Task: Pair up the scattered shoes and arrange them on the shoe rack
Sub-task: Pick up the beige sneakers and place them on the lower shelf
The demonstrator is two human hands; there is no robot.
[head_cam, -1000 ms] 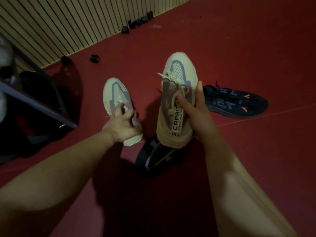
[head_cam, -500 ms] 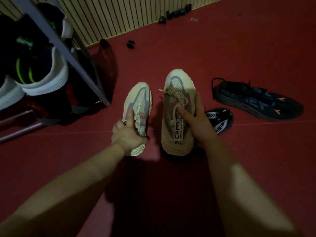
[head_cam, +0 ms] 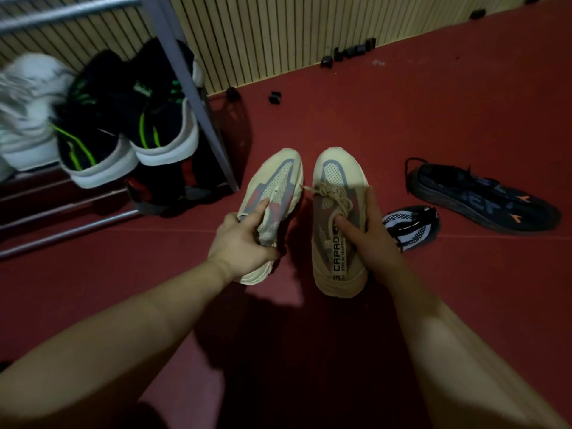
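Two beige mesh sneakers are being held side by side above the red floor (head_cam: 402,119), toes pointing away from the camera. The left beige sneaker (head_cam: 275,184) is being gripped at its rear half by the left hand (head_cam: 241,243), fingers closed around the collar and the thumb laid along the tongue. The right beige sneaker (head_cam: 335,218) is being clasped by the right hand (head_cam: 371,239), the thumb pressed onto the laces and the fingers wrapped along the outer side; lettering reading "CAPAD" is being shown on its heel strap. The two sneakers are being kept just beside each other, a narrow gap showing between the toes.

To the left, the metal shoe rack (head_cam: 198,97) is being shown with a pair of black sneakers with green stripes (head_cam: 130,128) resting on a shelf, heels outward, and a blurred white shoe (head_cam: 24,103) beside them. A dark shoe with red patches (head_cam: 173,187) is being seen low down by the rack's leg.

On the floor to the right, a black sneaker with orange marks (head_cam: 483,196) is lying on its side, and a black-and-white mesh shoe (head_cam: 408,227) is lying just beside the right hand. Small dark objects (head_cam: 349,54) are being seen along the slatted wall (head_cam: 278,35).
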